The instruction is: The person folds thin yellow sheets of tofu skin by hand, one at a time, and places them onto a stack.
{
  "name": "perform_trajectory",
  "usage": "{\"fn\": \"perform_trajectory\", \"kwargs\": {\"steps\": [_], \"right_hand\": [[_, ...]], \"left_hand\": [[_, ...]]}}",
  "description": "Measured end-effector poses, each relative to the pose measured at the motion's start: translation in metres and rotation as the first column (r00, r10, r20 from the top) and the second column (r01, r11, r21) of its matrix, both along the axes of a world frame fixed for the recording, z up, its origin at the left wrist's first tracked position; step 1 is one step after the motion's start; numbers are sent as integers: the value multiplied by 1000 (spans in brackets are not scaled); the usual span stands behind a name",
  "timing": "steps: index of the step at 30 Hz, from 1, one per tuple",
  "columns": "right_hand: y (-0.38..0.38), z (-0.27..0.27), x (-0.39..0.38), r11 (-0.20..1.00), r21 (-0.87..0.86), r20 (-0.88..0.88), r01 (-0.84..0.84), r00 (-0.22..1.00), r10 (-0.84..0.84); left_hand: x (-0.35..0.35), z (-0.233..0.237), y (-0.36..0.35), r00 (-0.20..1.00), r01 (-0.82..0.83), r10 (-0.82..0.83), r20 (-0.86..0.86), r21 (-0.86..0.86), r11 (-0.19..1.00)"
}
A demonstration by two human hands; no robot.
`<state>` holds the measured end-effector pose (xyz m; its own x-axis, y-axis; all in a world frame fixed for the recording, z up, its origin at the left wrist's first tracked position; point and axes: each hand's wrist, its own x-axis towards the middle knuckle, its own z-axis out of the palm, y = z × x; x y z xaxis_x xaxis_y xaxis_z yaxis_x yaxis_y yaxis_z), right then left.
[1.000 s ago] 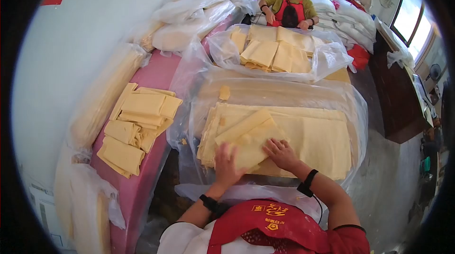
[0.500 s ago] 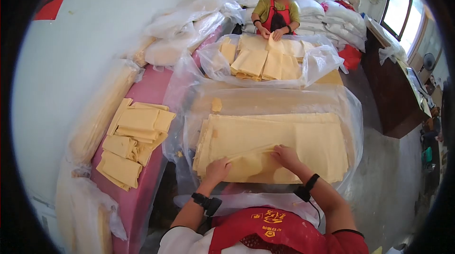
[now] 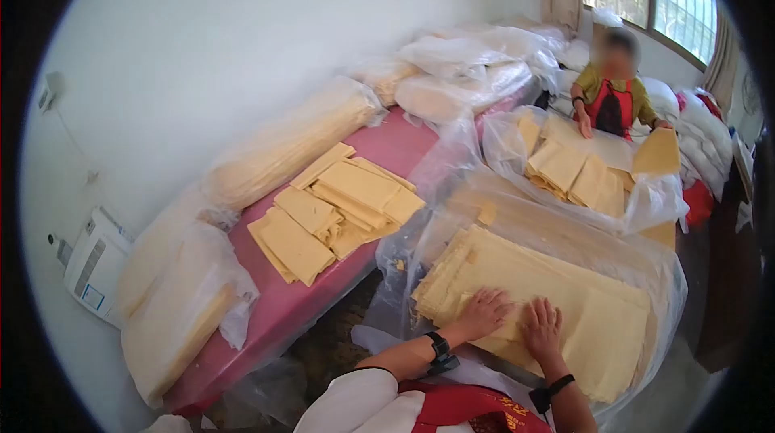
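A stack of large, thin, pale yellow sheets (image 3: 581,271), which look like tofu skin, lies on clear plastic in front of me. My left hand (image 3: 484,312) rests flat on the top sheet near its front edge, fingers stretched out. Close beside it, my right hand (image 3: 542,328) also lies flat, with its fingers pointing away from me. A folded-over part of the sheet seems to be under the hands. Neither hand grips anything.
To the left, folded yellow sheets (image 3: 355,199) lie on a pink surface (image 3: 404,138). Plastic-wrapped rolls (image 3: 291,142) line the wall. Across from me a co-worker (image 3: 617,90) handles more folded sheets (image 3: 561,163) on plastic. White sacks (image 3: 702,138) are piled behind.
My view has swung left. Both hands have gone from pinching the front edge of the sheet to lying flat on it, closer together. The co-worker's hands have moved apart, one lifting a sheet.
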<state>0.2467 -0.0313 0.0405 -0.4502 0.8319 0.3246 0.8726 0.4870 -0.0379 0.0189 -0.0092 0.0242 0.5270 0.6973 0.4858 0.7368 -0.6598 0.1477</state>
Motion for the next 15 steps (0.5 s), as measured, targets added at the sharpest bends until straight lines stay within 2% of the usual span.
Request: {"fn": "perform_trajectory", "kwargs": {"steps": [1,2,3,4,6,7,9,10,11,12,14,15], "right_hand": [[-8,0,-1,997,-39,-53,62,997,-64],[-5,2,-1,990,-75,-101,121,987,-129],[-1,2,-1,991,-67,-101,115,987,-121],[-3,0,1,989,-84,-82,119,989,-126],[-4,-1,1,988,-90,-60,122,990,-127],[-5,-2,1,985,-112,-64,130,988,-138],[-3,-1,2,984,-120,-72,134,987,-143],[-5,1,5,963,-171,-146,210,961,-235],[-8,1,6,933,-229,-216,279,920,-328],[-11,-2,12,934,-227,-222,274,919,-324],[-21,-12,31,936,-212,-250,280,911,-329],[-26,-14,36,932,-224,-245,286,909,-338]], "left_hand": [[-3,4,4,1000,-12,12,-1,11,1000],[-5,10,11,994,-100,94,-48,-153,983],[-6,15,14,981,-188,162,-106,-317,929],[-9,24,16,981,-188,163,-106,-318,929],[-21,43,29,978,-200,135,-160,-522,829],[-25,45,30,978,-203,142,-156,-515,833],[-36,45,39,986,-63,-58,-157,-671,739],[-46,40,40,986,-68,-52,-160,-662,746],[-61,32,37,995,-45,86,50,-546,837],[-80,25,35,943,-56,185,275,-418,907],[-131,34,47,862,-220,289,417,-206,953],[-163,39,50,791,-430,490,367,-237,871]]}}
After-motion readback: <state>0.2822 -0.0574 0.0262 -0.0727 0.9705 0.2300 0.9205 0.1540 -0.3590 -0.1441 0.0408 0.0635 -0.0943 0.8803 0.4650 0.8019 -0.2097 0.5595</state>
